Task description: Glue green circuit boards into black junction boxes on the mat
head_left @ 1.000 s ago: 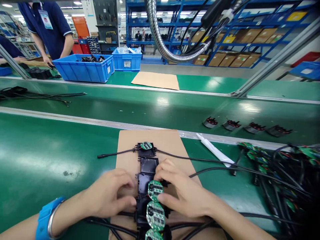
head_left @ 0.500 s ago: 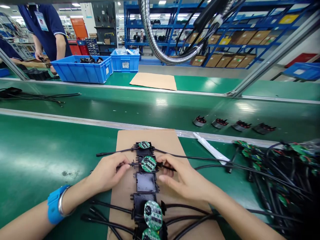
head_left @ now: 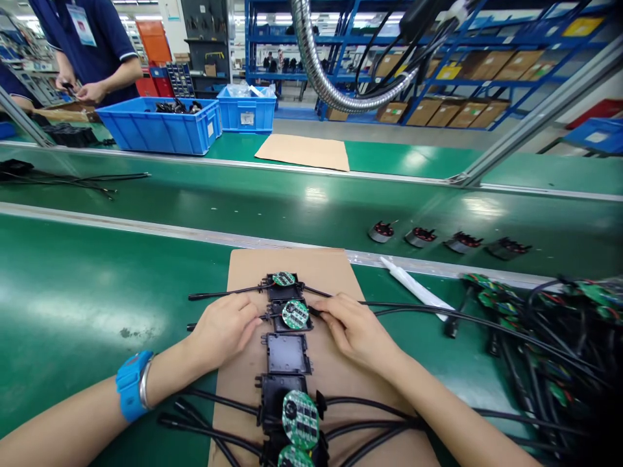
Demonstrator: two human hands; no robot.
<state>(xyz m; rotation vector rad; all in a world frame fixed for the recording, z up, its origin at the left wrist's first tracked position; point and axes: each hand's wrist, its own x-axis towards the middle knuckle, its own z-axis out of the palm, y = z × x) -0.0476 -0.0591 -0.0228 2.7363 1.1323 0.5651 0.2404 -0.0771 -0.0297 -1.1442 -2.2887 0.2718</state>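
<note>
A round green circuit board (head_left: 294, 314) lies over a square black plastic case, with black cables leaving on both sides. My left hand (head_left: 228, 329) is closed on the thin cable at the board's left; its fingertips partly hide it. On the right, my right hand (head_left: 354, 327) pinches the thicker black cable (head_left: 389, 312) close to the case edge. Farther away sits another cased board (head_left: 283, 279). Nearer to me are a case without a board (head_left: 286, 353) and a larger-looking green board (head_left: 300, 418) tilted over its case. All rest on a cardboard sheet (head_left: 335, 370).
Tangled cables with green boards (head_left: 530, 350) are piled at the right beside a white tube (head_left: 413, 285). Several copper-wound rings (head_left: 462, 242) stand on the green strip beyond a metal rail. Farther back are blue bins (head_left: 160, 130) and a co-worker (head_left: 92, 52). A metal hose (head_left: 335, 94) hangs overhead.
Both hands have turned more palm-down, and the right fingers have closed in around the cable. The board between them now lies flatter over its case. The camera view has shifted slightly.
</note>
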